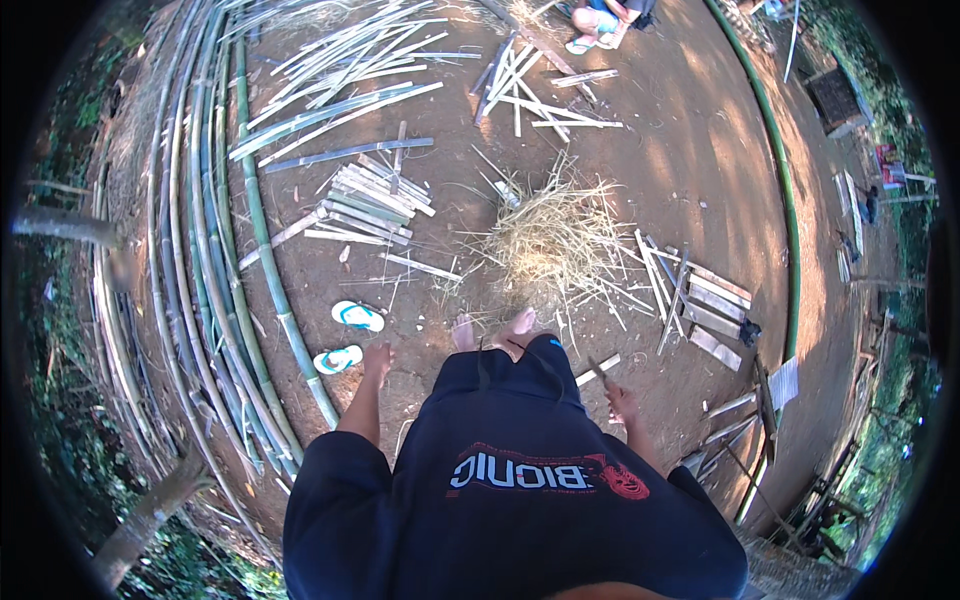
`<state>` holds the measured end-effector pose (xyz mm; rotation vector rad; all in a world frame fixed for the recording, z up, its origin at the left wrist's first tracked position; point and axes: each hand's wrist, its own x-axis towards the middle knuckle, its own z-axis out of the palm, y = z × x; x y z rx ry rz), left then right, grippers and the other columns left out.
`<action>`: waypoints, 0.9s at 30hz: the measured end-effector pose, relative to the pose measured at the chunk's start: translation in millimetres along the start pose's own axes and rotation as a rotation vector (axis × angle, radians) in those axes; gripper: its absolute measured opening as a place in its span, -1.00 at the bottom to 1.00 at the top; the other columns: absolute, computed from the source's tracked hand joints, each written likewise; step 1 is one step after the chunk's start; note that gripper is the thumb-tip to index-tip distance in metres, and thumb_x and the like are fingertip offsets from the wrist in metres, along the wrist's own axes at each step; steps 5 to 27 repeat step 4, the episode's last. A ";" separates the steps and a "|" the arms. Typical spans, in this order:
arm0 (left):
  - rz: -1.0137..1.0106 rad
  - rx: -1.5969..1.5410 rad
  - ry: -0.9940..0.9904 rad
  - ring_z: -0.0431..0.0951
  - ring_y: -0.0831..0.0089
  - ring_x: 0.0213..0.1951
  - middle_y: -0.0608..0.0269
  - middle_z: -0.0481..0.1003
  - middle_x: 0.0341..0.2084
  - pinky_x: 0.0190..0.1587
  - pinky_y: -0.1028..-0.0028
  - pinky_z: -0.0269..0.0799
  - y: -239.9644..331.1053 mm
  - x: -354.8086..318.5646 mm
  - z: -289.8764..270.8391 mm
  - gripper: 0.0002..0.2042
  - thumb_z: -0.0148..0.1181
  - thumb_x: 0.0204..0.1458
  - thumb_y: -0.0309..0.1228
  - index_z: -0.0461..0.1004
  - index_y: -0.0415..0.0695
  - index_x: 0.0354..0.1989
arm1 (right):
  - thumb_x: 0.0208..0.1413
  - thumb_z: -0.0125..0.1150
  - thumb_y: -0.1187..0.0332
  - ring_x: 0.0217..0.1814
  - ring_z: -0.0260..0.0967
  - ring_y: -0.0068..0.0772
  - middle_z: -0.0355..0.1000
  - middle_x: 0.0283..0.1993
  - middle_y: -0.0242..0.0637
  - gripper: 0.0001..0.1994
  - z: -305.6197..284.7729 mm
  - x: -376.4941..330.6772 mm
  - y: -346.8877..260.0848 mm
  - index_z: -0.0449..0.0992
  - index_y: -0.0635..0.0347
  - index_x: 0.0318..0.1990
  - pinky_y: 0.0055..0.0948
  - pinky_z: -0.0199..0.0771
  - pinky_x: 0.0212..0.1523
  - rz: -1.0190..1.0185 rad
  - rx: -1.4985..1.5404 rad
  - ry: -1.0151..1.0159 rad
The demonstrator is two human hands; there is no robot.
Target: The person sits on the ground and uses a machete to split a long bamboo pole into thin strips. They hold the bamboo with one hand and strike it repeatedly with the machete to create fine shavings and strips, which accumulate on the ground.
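Observation:
In my right hand (pixel 622 402) is a knife (pixel 597 370), its dark blade pointing forward and a little left. A pale split bamboo piece (pixel 598 370) lies on the ground just past the blade. My left hand (pixel 379 360) hangs low on the left, close to a pair of white and blue flip-flops (pixel 357 316). Its fingers are too small and foreshortened to make out. In front of my bare feet (pixel 520 322) spreads a heap of pale, thin bamboo shavings (pixel 545 240).
Long bamboo poles (pixel 245 180) run along the left; a green pole (pixel 775 130) lies on the right. Split strips (pixel 350 60) and a stack of short slats (pixel 370 200) lie ahead left. Boards (pixel 715 310) lie to the right. Another person (pixel 605 22) sits at the far side.

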<state>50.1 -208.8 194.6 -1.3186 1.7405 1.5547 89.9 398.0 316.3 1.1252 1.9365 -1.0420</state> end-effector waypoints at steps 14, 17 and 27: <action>-0.063 -0.018 -0.099 0.40 0.59 -0.60 0.35 0.45 -0.59 -0.63 0.60 0.21 -17.4 -22.6 -6.3 -0.76 0.06 0.18 -0.21 0.42 -0.12 -0.37 | 0.05 0.24 0.10 -0.56 0.39 -0.40 0.45 -0.52 -0.27 -0.66 30.5 -12.9 51.2 0.56 0.27 -0.39 -0.35 0.38 -0.57 0.192 -0.096 -0.243; -0.063 -0.018 -0.099 0.40 0.59 -0.60 0.35 0.45 -0.59 -0.63 0.60 0.21 -17.4 -22.6 -6.3 -0.76 0.06 0.18 -0.21 0.42 -0.12 -0.37 | 0.05 0.24 0.10 -0.56 0.39 -0.40 0.45 -0.52 -0.27 -0.66 30.5 -12.9 51.2 0.56 0.27 -0.39 -0.35 0.38 -0.57 0.192 -0.096 -0.243; -0.063 -0.018 -0.099 0.40 0.59 -0.60 0.35 0.45 -0.59 -0.63 0.60 0.21 -17.4 -22.6 -6.3 -0.76 0.06 0.18 -0.21 0.42 -0.12 -0.37 | 0.05 0.24 0.10 -0.56 0.39 -0.40 0.45 -0.52 -0.27 -0.66 30.5 -12.9 51.2 0.56 0.27 -0.39 -0.35 0.38 -0.57 0.192 -0.096 -0.243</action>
